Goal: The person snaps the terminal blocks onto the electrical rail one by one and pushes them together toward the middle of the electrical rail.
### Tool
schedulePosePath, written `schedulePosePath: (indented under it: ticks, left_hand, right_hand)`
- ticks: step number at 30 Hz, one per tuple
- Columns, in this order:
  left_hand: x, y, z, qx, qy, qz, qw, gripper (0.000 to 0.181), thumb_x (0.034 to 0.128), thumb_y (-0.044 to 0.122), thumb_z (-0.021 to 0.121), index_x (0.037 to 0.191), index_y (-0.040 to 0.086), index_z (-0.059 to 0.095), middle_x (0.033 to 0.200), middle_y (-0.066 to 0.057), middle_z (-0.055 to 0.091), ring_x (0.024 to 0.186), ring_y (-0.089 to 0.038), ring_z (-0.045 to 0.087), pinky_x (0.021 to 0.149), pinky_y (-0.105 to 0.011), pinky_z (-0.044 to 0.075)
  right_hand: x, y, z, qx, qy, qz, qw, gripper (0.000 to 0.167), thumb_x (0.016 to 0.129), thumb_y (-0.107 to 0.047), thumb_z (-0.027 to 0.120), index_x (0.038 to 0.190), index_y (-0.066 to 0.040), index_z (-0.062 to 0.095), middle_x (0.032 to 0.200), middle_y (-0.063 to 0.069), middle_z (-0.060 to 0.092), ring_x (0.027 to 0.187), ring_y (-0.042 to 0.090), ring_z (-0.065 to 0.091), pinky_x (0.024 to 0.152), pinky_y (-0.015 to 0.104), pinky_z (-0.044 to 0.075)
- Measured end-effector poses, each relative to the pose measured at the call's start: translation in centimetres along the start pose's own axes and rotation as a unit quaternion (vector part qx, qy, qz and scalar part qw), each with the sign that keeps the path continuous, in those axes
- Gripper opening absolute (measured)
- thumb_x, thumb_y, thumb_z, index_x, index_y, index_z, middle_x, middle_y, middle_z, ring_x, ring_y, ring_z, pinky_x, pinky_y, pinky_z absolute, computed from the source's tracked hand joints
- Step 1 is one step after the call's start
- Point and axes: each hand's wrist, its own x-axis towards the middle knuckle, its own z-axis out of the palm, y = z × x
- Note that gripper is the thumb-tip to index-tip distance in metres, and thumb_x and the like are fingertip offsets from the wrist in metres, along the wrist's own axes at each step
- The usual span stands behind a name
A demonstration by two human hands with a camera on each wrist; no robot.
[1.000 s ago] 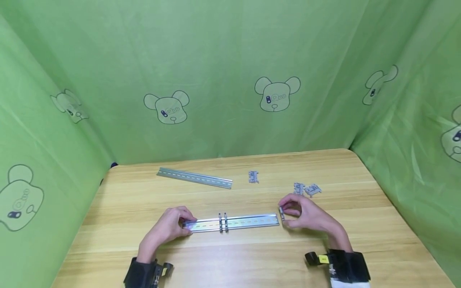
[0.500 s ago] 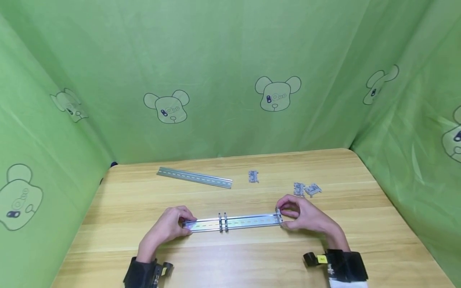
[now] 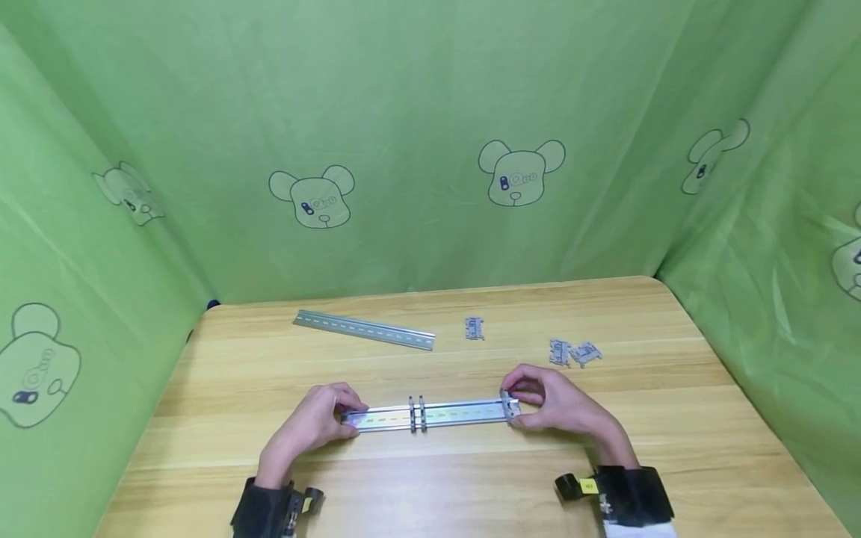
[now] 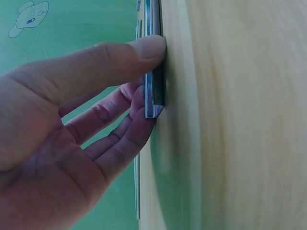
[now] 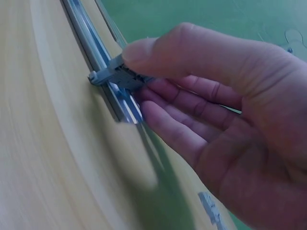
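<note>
A slotted metal DIN rail (image 3: 464, 413) lies across the table in front of the person. The left hand (image 3: 316, 420) grips its left end, thumb on the near edge and fingers on the far edge, as the left wrist view shows. Two thin grey terminal blocks (image 3: 417, 415) stand side by side near the rail's middle. At the right end, the right hand (image 3: 558, 400) pinches another grey terminal block (image 5: 120, 74) between thumb and fingers. That block sits across the rail, a little in from its end; whether it is clipped on I cannot tell.
Farther back lies a second DIN rail (image 3: 363, 329), slightly slanted. One loose grey terminal block (image 3: 474, 328) is to its right. Beyond the right hand lie two more, an upright one (image 3: 560, 352) and a tilted one (image 3: 586, 353). Green curtains (image 3: 417, 149) surround the wooden table (image 3: 430, 486).
The right hand has moved left, bringing its terminal block from beside the rail's right end onto the rail and slightly inward. The left hand keeps its hold on the left end.
</note>
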Motion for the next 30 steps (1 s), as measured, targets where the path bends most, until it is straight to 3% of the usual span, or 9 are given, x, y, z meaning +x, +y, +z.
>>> schedulePosePath:
  ticks: [9, 16, 30]
  left_hand:
    - [-0.2, 0.2, -0.1, -0.006, 0.0, 0.004, 1.0, 0.034, 0.0715, 0.002, 0.09, 0.104, 0.008, 0.081, 0.101, 0.003, 0.072, 0.092, -0.017, 0.065, 0.083, -0.036, 0.056]
    - [0.0, 0.3, -0.2, -0.008, -0.004, 0.0, 1.0, 0.035, 0.0716, 0.002, 0.09, 0.105, 0.008, 0.08, 0.102, 0.002, 0.072, 0.093, -0.016, 0.065, 0.082, -0.033, 0.056]
    - [-0.1, 0.5, -0.3, -0.008, -0.001, 0.009, 0.9999, 0.035, 0.07, 0.0, 0.09, 0.103, 0.006, 0.08, 0.101, 0.0, 0.072, 0.092, -0.021, 0.066, 0.082, -0.041, 0.058]
  right_hand:
    - [1.8, -1.4, 3.1, -0.064, 0.01, 0.0, 0.9979, 0.053, 0.074, -0.004, 0.089, 0.121, 0.0, 0.063, 0.124, 0.017, 0.064, 0.12, 0.035, 0.063, 0.105, 0.036, 0.05]
    - [3.3, -1.6, 6.1, -0.043, 0.022, -0.009, 0.9988, 0.054, 0.074, -0.004, 0.089, 0.122, -0.001, 0.064, 0.125, 0.015, 0.065, 0.12, 0.034, 0.064, 0.103, 0.034, 0.051]
    - [5.2, -2.0, 9.5, -0.023, 0.037, -0.029, 0.9986, 0.054, 0.074, -0.001, 0.09, 0.121, 0.001, 0.064, 0.123, 0.016, 0.066, 0.118, 0.032, 0.065, 0.103, 0.036, 0.051]
